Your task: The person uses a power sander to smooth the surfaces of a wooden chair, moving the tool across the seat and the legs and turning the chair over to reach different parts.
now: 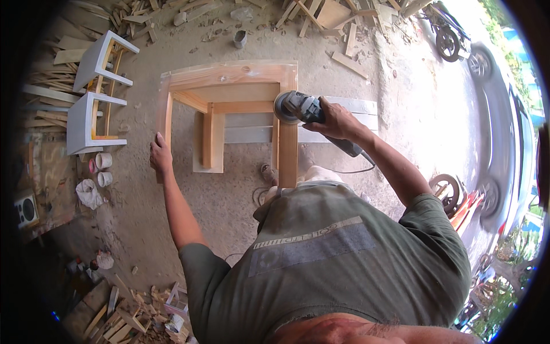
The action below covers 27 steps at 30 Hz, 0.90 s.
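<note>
My right hand (339, 119) is wrapped round the body of a grey angle grinder (303, 106). The grinder's round disc (285, 107) lies at the top face of the right leg of a bare wooden stool frame (229, 73), near its far corner. A cord trails from the tool's back end toward me. On the far left side of the frame, my left hand (161, 155) grips the left leg, its thumb side along the wood; part of its fingers is hidden behind the leg. The frame's two legs point toward me, and a second wooden piece (213, 140) stands below it.
White-painted boards (338, 117) lie under the frame. Two white stools (94, 123) stand at the left, with small pots (104, 160) nearer. Wood scraps (332, 14) litter the far ground. At the right are a motorcycle (448, 40) and a grey car (501, 132).
</note>
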Tool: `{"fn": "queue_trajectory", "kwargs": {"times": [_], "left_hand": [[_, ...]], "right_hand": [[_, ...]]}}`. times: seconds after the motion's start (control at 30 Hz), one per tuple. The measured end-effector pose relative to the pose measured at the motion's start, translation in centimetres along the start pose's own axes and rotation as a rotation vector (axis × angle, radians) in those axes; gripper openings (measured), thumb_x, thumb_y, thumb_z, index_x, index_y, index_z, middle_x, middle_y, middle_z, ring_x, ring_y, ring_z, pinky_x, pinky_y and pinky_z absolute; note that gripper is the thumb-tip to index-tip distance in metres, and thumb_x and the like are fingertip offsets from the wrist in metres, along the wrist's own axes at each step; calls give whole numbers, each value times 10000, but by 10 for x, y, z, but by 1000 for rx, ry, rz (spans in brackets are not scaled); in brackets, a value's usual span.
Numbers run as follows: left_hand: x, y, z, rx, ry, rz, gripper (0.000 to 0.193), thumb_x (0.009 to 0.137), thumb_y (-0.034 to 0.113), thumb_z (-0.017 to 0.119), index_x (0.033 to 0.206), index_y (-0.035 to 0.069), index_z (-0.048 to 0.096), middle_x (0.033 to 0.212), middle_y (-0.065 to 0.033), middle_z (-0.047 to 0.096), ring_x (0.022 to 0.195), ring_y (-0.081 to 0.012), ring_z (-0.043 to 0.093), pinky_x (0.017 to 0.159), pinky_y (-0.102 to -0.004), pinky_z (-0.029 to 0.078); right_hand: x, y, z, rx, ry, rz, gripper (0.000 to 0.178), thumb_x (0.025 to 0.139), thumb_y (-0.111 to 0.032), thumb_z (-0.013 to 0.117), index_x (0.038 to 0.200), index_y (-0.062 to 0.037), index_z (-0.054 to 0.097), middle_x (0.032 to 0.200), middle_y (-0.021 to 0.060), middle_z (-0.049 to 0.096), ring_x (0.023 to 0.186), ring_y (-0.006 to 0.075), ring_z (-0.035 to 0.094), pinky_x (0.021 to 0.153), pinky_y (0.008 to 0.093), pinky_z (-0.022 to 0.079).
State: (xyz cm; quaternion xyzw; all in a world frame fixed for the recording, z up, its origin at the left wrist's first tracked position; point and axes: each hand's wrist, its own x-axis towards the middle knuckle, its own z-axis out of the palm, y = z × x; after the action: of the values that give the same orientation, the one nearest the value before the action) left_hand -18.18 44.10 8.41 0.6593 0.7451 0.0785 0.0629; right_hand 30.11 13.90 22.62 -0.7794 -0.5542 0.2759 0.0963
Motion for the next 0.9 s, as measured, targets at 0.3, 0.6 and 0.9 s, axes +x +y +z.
{"fn": "queue_trajectory", "kwargs": {"times": [0.3, 0.6, 0.9], "left_hand": [[-5, 10, -5, -16, -4, 164, 791, 1026, 674, 296, 1476, 41, 445, 1494, -210, 485, 1368, -398, 475, 1076, -546, 408], [3, -20, 13, 71, 33, 450, 742, 1065, 588, 297, 1640, 132, 186, 1713, -106, 138, 1576, -319, 126, 1222, -618, 177], [-60, -34, 29, 131, 166, 249, 912, 1011, 691, 349, 1629, 49, 157, 1701, -189, 113, 1577, -342, 101, 1250, -565, 136]], "right_hand": [[120, 49, -65, 8, 95, 28, 860, 791, -641, 745, 1232, 70, 545, 1018, 299, 708, 919, 404, 725, 807, 467, 583], [1, -5, -13, -199, -394, -259, 851, 839, -623, 746, 1306, 29, 460, 942, 240, 692, 893, 386, 719, 739, 459, 589], [31, 28, -37, -109, -328, -242, 769, 841, -537, 781, 1342, -54, 453, 1023, 251, 716, 978, 411, 716, 824, 478, 575]]}}
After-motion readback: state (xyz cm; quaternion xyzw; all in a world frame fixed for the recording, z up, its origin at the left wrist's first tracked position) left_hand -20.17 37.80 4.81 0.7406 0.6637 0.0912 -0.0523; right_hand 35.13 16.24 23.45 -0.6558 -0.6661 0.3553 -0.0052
